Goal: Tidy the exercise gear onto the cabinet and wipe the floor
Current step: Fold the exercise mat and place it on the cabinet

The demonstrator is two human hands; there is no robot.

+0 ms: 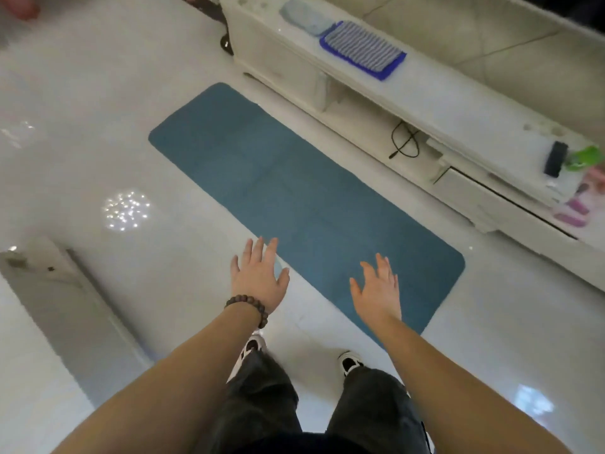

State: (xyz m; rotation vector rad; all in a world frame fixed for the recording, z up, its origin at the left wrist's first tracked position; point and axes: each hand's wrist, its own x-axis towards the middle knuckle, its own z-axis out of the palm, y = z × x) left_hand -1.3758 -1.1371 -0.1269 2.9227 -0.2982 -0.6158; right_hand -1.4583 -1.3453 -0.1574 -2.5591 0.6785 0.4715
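A long teal exercise mat (294, 191) lies flat on the glossy white floor (98, 158), running diagonally beside the low white cabinet (442, 103). My left hand (260, 276) hovers open over the mat's near left edge, a bead bracelet on its wrist. Over the mat's near end, my right hand (376, 290) is spread open too. Neither hand holds anything. On the cabinet top lie a blue striped cloth (363, 49) and a pale blue cloth (306, 14).
A black cable (404, 144) sits in the cabinet's open shelf. A black object (555, 158), a green item (584, 157) and pink items (576, 208) rest at the cabinet's right end. A low white ledge (65, 306) stands at left. My feet (348, 362) are just short of the mat.
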